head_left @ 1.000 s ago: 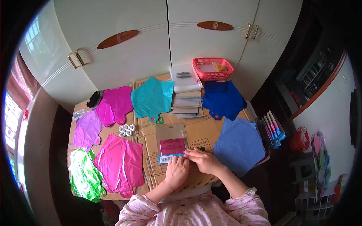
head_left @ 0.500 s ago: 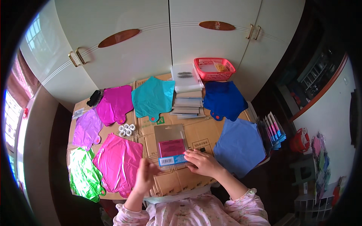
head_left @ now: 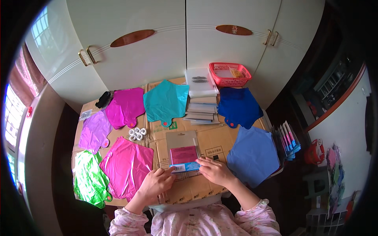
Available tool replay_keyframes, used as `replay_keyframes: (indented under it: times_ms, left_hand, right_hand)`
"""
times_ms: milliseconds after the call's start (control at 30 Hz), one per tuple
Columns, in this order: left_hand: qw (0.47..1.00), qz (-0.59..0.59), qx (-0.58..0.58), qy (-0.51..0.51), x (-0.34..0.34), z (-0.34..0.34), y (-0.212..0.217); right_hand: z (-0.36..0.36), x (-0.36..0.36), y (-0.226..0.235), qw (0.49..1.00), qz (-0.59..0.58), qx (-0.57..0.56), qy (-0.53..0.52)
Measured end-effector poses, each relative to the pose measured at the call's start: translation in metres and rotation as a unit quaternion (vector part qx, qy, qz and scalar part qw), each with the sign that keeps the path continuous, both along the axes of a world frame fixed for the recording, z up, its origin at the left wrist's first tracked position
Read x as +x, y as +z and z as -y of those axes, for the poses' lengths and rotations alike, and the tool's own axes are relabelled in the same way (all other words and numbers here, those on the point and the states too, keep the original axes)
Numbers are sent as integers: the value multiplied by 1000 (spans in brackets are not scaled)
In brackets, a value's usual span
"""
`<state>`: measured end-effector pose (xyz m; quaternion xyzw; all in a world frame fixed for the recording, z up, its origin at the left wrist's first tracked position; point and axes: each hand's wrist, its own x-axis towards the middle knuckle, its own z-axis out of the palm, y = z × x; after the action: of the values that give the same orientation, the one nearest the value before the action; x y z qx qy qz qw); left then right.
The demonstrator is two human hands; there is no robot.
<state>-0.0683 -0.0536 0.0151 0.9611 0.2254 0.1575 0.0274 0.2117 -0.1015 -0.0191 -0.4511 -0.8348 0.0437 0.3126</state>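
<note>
In the middle of the cardboard-covered table lies a clear plastic packet (head_left: 183, 141) with a hang hole at its far end. It holds a folded magenta foil piece (head_left: 184, 155) and has a blue barcode strip along its near edge. My left hand (head_left: 158, 181) has its index finger stretched to the packet's near left corner, the other fingers curled in. At the near right corner, my right hand (head_left: 215, 171) grips the edge, fingers close together, the thumb largely hidden.
Flat foil balloons surround the packet, including a pink one (head_left: 128, 167), a teal one (head_left: 167, 100) and a dark blue one (head_left: 240, 106). White tape rolls (head_left: 138, 133) sit left of centre. Behind are stacked packets (head_left: 202, 111) and a red basket (head_left: 230, 80). Cupboard doors (head_left: 136, 63) stand beyond.
My left hand has come down from above the pink balloon's edge onto the packet's near left corner. My right hand stays at the packet's right corner. The whole view has shifted slightly.
</note>
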Motion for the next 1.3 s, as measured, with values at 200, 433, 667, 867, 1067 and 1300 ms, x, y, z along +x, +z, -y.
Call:
replay_keyframes:
  times_ms: [200,433,667,867,1067,1300]
  left_hand:
    - [985,127,-43,111,11,-3,-20]
    - [945,160,-158,237,23,-14,-32]
    - [923,112,-143,338,26,-13,-24]
    - [900,145,-262,316,37,-14,-20]
    - [664,455,-575,143,42,-10,-25]
    - [594,452,-663,64,52,3,4]
  right_hand:
    - [-1,-3,0,997,-57,-29,-33]
    - [-6,-16,0,990,-85,-79,-85]
    - [-16,-17,7,973,-85,-173,-123]
    - [-20,-11,5,967,-71,-188,-160]
    - [-7,-12,14,831,-412,-362,-94]
    - [18,5,17,717,-562,-411,-24]
